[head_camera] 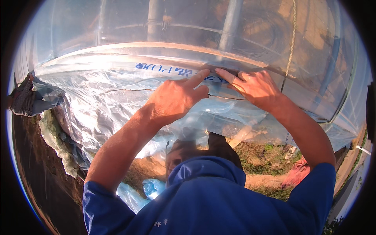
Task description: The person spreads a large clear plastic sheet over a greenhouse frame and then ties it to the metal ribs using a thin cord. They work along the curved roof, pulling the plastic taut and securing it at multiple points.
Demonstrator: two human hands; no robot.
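Observation:
A clear plastic film (88,75) with blue printed writing stretches across in front of me, shiny and wrinkled at the left. My left hand (179,95) lies on it near the writing, index finger extended. Close to its right, my right hand (252,85) presses its fingers against the same printed strip; the two index fingertips are a small gap apart. What lies under the fingers of either hand is hidden, so I cannot tell whether they pinch the film. A thin dark line (129,89), like a cord or wire, runs behind my left hand.
Metal pipes (230,23) stand behind the film. A twisted rope (290,50) hangs at the right. Crumpled dark sheeting (44,97) bunches at the far left. Below are blue plastic (154,188), grass (264,155) and a red plastic piece (296,173).

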